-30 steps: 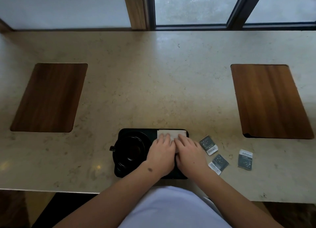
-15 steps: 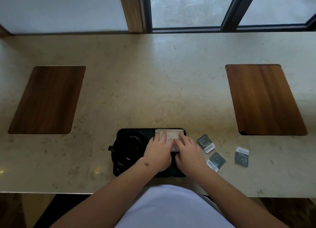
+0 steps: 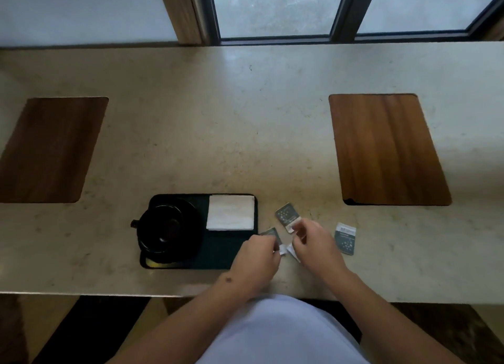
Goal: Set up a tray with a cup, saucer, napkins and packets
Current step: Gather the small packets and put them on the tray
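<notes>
A black tray [image 3: 218, 257] lies near the counter's front edge. On its left half a black cup [image 3: 163, 227] stands on a black saucer [image 3: 191, 213]. A folded white napkin [image 3: 230, 216] lies at the tray's far right. My left hand [image 3: 256, 257] is just off the tray's right end, pinching a grey packet [image 3: 270, 233]. My right hand [image 3: 317, 245] is beside it with curled fingers, its fingertips at the near edge of a second packet [image 3: 286, 215]. Whether it grips anything is unclear. A third packet [image 3: 345, 238] lies flat to the right.
Two dark wooden boards are set into the beige stone counter [image 3: 245, 118], one at the left [image 3: 51, 150] and one at the right [image 3: 387, 150]. A window frame [image 3: 207, 11] runs along the far edge.
Both hands have left the napkin on the tray and moved right to the packets. The left hand has picked one packet up. The napkin now shows in full.
</notes>
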